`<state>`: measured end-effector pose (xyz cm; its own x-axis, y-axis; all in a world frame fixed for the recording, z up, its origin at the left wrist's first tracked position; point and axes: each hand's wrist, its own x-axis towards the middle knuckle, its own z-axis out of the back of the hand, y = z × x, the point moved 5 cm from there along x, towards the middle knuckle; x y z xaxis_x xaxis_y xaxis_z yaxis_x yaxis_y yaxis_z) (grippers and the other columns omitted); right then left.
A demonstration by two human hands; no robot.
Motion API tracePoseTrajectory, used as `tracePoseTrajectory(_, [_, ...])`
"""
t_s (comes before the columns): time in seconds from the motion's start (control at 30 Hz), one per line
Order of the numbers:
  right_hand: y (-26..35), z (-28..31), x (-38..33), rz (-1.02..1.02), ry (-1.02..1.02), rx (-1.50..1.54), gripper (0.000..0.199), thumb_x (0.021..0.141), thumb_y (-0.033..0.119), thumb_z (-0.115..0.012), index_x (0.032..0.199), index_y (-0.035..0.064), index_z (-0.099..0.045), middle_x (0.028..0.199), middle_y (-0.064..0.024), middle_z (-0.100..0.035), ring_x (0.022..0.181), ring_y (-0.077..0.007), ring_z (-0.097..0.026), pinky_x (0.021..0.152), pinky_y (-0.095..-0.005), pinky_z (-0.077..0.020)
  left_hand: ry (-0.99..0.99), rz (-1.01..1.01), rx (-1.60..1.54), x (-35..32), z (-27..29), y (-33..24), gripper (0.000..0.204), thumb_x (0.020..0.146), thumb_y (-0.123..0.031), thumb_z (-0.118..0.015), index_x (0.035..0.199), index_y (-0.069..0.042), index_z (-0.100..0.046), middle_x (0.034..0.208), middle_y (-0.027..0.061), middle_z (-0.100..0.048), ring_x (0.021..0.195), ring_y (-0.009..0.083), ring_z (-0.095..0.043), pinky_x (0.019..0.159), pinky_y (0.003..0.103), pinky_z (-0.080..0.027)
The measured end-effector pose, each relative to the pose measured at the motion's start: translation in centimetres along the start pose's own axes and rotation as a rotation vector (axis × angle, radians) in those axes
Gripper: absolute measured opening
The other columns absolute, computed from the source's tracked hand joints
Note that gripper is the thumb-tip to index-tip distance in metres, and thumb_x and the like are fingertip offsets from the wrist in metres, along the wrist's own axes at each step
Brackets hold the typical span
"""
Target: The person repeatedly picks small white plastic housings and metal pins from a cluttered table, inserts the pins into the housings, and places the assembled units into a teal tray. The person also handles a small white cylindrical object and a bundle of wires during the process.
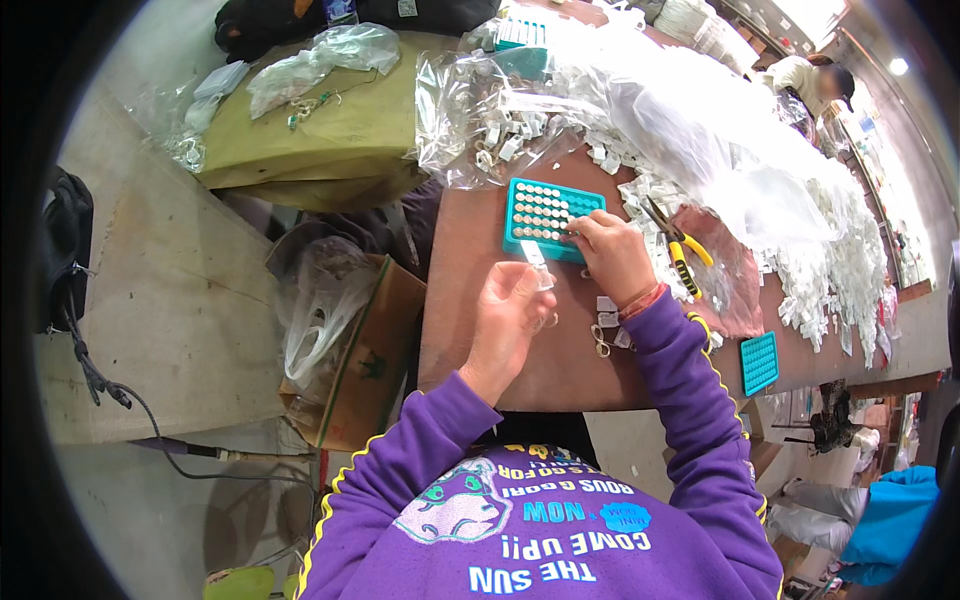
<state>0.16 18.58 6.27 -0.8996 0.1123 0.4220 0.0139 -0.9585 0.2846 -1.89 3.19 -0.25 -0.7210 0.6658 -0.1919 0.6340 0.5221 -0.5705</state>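
Pinching a flat white tag (533, 254), left hand (506, 312) flanks right hand (618, 258), whose grip over metallic discs (538, 211) is unclear.

And there's the brown worktop (470, 290), running away to the right, a cardboard box (375, 375) standing low beside its left edge. Up past that same edge, a table draped in olive cloth (370, 115)! Further left sprawls a broad pale surface (170, 300), a seam across it; floor or tabletop, can't tell. Below it, grey floor (180, 520). Now beyond the worktop's far right side: a pale wall (925, 130), and up high a round white lamp (898, 66), blazing.
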Motion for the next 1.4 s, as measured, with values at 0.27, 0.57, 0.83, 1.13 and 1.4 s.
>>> tracePoseTrajectory(0.27, [1.5,2.6,-0.4,-0.153,-0.122,0.262,0.004,0.081,0.005,-0.067,0.084,0.0042,-0.066,0.079,-0.0085,-0.064,0.068,-0.0238,-0.064,0.061,-0.0316,-0.0508,0.021,0.005,-0.021,0.3,0.3,0.4,0.017,0.095,-0.023,-0.061,0.104,-0.011,-0.053,0.097,0.0055,-0.064,0.072,0.0056,-0.054,0.059,0.020,-0.045])
tracePoseTrajectory(0.57, [5.6,3.3,-2.8,-0.114,-0.123,0.387,0.008,0.074,0.003,-0.070,0.079,0.0050,-0.065,0.074,-0.0083,-0.059,0.062,-0.0243,-0.061,0.055,-0.0322,-0.0495,0.071,0.023,0.047,-0.2,0.0,0.7,0.017,0.094,-0.021,-0.062,0.106,-0.009,-0.057,0.093,0.0036,-0.065,0.072,0.0092,-0.060,0.063,0.024,-0.051])
tracePoseTrajectory(0.83, [6.0,3.8,-2.9,0.017,-0.023,0.333,0.007,0.075,0.003,-0.066,0.080,0.0062,-0.064,0.073,-0.0083,-0.059,0.063,-0.0273,-0.061,0.054,-0.0351,-0.0496,0.102,0.017,0.166,-0.4,-0.2,0.3,0.015,0.095,-0.020,-0.061,0.105,-0.009,-0.059,0.095,0.0041,-0.066,0.076,0.0118,-0.066,0.062,0.026,-0.053])
tracePoseTrajectory(1.13, [7.0,4.8,-3.9,-0.015,-0.175,0.292,0.024,0.074,-0.001,-0.067,0.096,0.0075,-0.070,0.081,-0.0078,-0.066,0.070,-0.0245,-0.065,0.060,-0.0318,-0.0529,0.090,0.059,0.132,-0.5,0.0,0.5,0.020,0.095,-0.021,-0.061,0.106,-0.004,-0.061,0.095,0.0051,-0.066,0.081,0.0126,-0.064,0.074,0.026,-0.052])
tracePoseTrajectory(1.4, [5.6,3.6,-3.9,-0.161,-0.208,0.489,0.017,0.075,-0.002,-0.070,0.090,0.0059,-0.071,0.080,-0.0066,-0.066,0.066,-0.0171,-0.064,0.058,-0.0264,-0.0506,0.127,0.057,0.124,-0.2,-0.1,0.5,0.021,0.094,-0.021,-0.063,0.105,-0.003,-0.061,0.094,0.0069,-0.067,0.081,0.0134,-0.065,0.073,0.026,-0.053])
